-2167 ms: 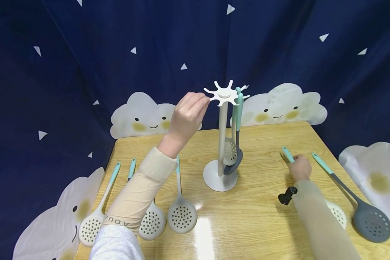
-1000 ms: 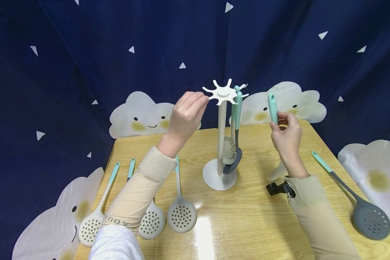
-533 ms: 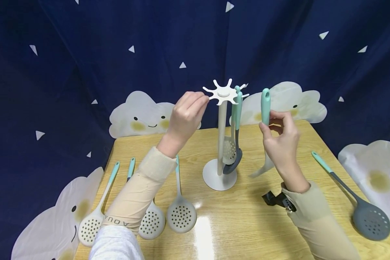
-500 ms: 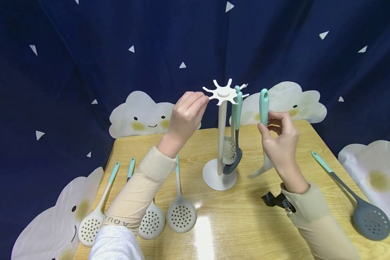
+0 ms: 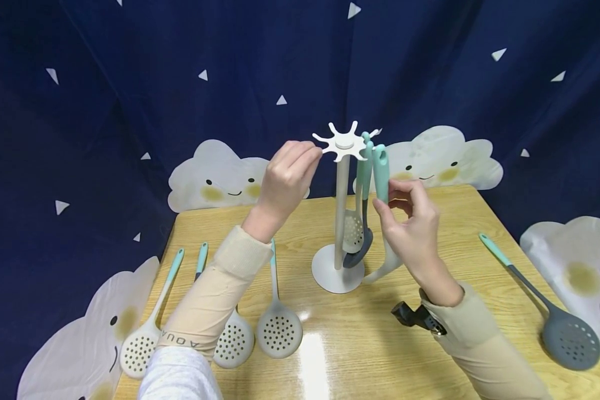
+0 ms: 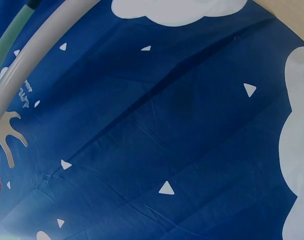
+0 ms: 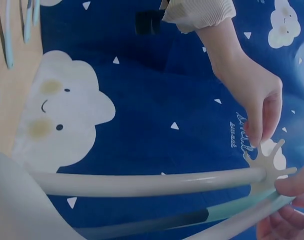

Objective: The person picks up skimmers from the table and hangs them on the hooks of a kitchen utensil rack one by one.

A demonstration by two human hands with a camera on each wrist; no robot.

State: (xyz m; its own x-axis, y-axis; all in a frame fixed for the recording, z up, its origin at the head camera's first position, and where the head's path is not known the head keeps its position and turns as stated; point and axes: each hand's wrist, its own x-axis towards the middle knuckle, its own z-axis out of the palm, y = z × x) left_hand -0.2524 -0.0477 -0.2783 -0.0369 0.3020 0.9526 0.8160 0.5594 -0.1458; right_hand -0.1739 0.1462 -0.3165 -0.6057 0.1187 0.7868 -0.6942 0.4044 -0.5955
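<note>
My left hand [image 5: 290,175] pinches a prong of the white utensil stand [image 5: 341,216], at the left side of its star-shaped top. In the right wrist view the left thumb and fingertips [image 7: 256,132] meet at that prong. My right hand [image 5: 415,228] pinches the mint handle of a pale grey skimmer [image 5: 381,172] and holds it upright just right of the stand. Its handle end, with a hole, overlaps a right prong. Its head is seen edge-on near the stand's base. A dark grey utensil [image 5: 362,250] and a pale perforated skimmer [image 5: 352,230] hang from the stand.
Left on the wooden table [image 5: 325,344] lie several pale skimmers, among them one [image 5: 280,330] beside the left forearm and another [image 5: 140,350] at the far left. A dark grey skimmer [image 5: 572,339] lies at the right edge. A blue curtain [image 5: 230,44] hangs behind.
My right hand has picked the pale skimmer up off the right of the table, raised it upright and carried it left to the stand. My left hand has stayed in place.
</note>
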